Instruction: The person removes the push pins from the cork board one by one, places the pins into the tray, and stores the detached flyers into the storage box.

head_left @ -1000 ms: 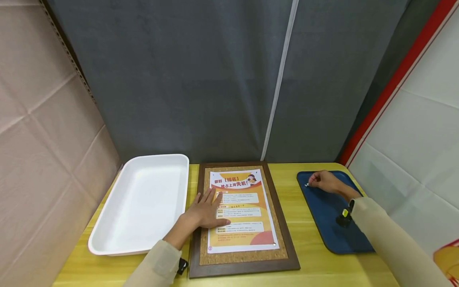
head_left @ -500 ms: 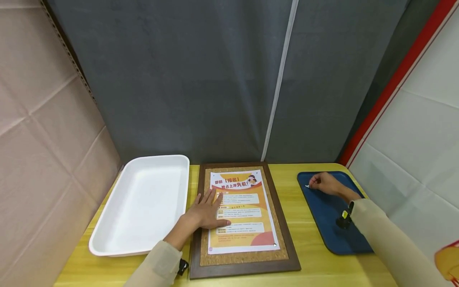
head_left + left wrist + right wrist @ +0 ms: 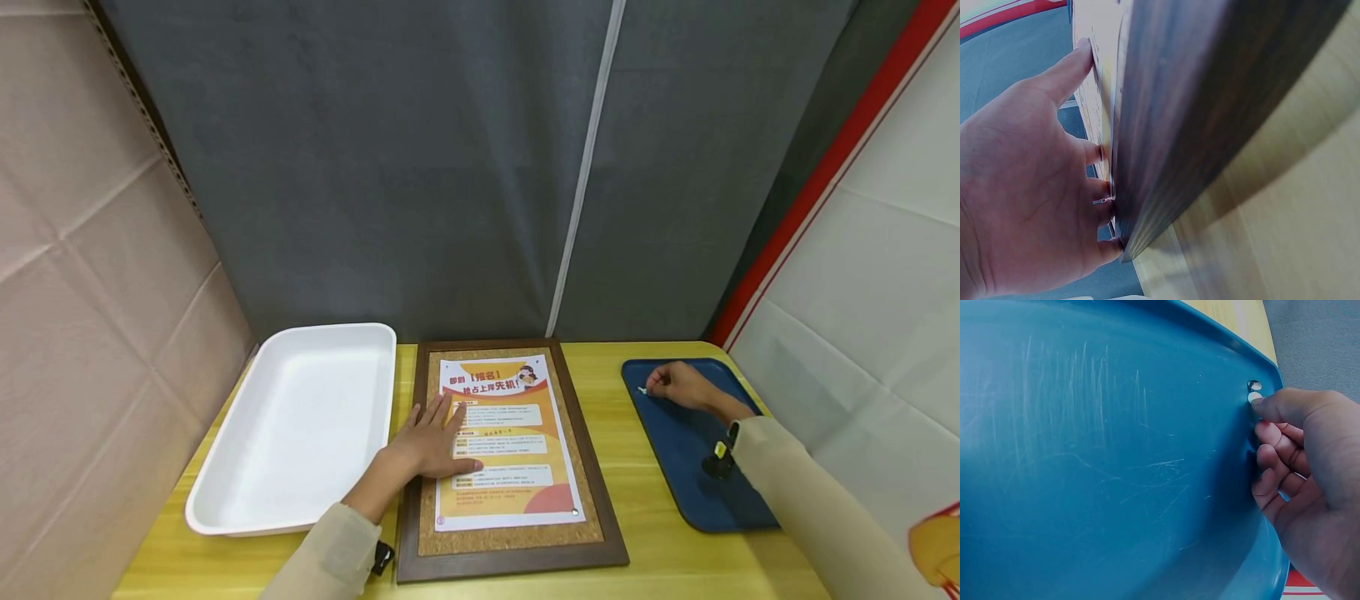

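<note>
My left hand (image 3: 429, 442) lies flat with fingers spread on the left side of an orange-and-white printed poster (image 3: 517, 497). That poster sits on a cork board (image 3: 465, 544) with a dark wooden frame (image 3: 1166, 106); small pins show at its two top corners and its bottom right one. Over the far left corner of the blue tray (image 3: 693, 467), my right hand (image 3: 681, 385) pinches at a small silvery thumbtack (image 3: 1255, 397), its thumb tip partly covering it. A second shiny tack (image 3: 1255, 385) lies right beside that one. The other right fingers are curled.
A deep white tray (image 3: 292, 429) stands left of the board, close to its frame. Yellow wood-grain tabletop (image 3: 607, 417) shows between board and blue tray. A grey curtain (image 3: 420, 167) closes off the back, with pale walls at both sides.
The right hand has settled very slightly lower at the tray corner, its thumb and fingers staying at the tack. The left hand stays put on the poster.
</note>
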The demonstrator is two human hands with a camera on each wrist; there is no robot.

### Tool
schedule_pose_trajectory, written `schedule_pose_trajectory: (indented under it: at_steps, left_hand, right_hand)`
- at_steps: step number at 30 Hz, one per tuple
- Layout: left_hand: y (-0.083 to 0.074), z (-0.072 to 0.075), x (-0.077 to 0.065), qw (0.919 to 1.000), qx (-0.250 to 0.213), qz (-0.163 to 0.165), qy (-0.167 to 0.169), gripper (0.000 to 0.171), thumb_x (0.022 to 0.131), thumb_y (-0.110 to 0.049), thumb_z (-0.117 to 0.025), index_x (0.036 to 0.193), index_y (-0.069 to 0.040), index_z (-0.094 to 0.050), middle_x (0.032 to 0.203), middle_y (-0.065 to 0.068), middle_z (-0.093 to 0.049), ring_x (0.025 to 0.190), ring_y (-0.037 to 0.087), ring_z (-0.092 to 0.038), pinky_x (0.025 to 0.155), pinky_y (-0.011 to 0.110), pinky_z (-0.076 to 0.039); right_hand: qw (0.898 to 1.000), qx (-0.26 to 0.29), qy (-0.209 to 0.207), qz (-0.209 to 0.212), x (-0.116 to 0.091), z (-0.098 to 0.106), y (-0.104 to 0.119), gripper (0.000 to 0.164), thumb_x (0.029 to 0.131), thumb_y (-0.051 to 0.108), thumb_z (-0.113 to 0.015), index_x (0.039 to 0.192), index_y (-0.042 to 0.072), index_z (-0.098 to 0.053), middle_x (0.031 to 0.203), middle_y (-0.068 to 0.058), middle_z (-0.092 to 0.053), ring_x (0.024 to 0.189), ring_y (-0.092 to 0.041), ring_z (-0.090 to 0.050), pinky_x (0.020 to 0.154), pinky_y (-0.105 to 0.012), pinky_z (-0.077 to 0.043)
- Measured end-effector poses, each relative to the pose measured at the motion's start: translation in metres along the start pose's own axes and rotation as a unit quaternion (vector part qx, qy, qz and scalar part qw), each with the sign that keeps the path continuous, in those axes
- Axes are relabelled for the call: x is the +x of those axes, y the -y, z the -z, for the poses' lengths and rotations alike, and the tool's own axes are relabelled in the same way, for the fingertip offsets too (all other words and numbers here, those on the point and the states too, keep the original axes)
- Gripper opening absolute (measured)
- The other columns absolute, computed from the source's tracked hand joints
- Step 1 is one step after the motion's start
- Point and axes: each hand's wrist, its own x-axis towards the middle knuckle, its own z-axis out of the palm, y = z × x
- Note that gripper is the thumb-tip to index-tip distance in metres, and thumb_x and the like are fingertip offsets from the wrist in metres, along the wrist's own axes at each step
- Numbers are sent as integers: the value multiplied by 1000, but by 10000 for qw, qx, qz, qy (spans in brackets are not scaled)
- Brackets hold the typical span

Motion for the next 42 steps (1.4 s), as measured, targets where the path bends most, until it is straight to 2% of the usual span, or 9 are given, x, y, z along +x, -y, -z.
schedule_pose_trajectory:
  at_steps: [3,9,11,29,35,42]
  left_hand:
    - [1,-2,1,9999,-46,-27,-94,114,92,-82,-54,171,-10,-16,178,18,1,165,36,-1,129,62,-4]
    - [-10,13,-10,9999,-101,86,-47,107,94,-74,-60,171,-10,-20,177,18,-4,165,35,-6,130,60,-7]
    - [-11,14,-11,9999,-31,90,-44,106,95,-74,-59,171,-10,-20,177,19,-5,165,35,-6,130,60,-9]
    - [-9,16,-10,10000,24,50,-18,106,96,-75,-57,171,-10,-19,177,21,-7,164,37,-6,129,61,-10]
    - [-9,16,-11,10000,38,38,-23,106,95,-74,-58,170,-9,-20,176,21,-9,164,37,-8,129,61,-11]
    - [-9,16,-9,10000,25,54,13,106,96,-75,-56,171,-10,-18,177,20,-5,164,36,-6,130,61,-9]
  right_hand:
    - [10000,-12,-7,-48,0,0,-2,8,99,-1,-66,95,-1,-73,89,-7,-71,79,-17,-58,71,-28,-47]
    - [9997,12,-122,-192,-1,1,-4,8,99,1,-66,97,-2,-73,90,-8,-71,80,-17,-60,75,-30,-50]
    - [9996,42,-168,-204,-2,1,-3,8,99,1,-66,98,-2,-74,91,-7,-71,81,-17,-60,75,-30,-51]
    - [9996,108,-248,115,-3,1,10,9,101,3,-66,101,-1,-73,92,-9,-73,80,-15,-63,71,-26,-52]
    - [9992,111,-184,335,-7,-1,22,8,101,5,-69,101,-1,-75,92,-8,-74,78,-14,-65,69,-25,-53]
    - [9976,-20,-141,674,-12,-6,40,6,100,6,-72,100,1,-75,89,-4,-73,74,-9,-60,67,-25,-50]
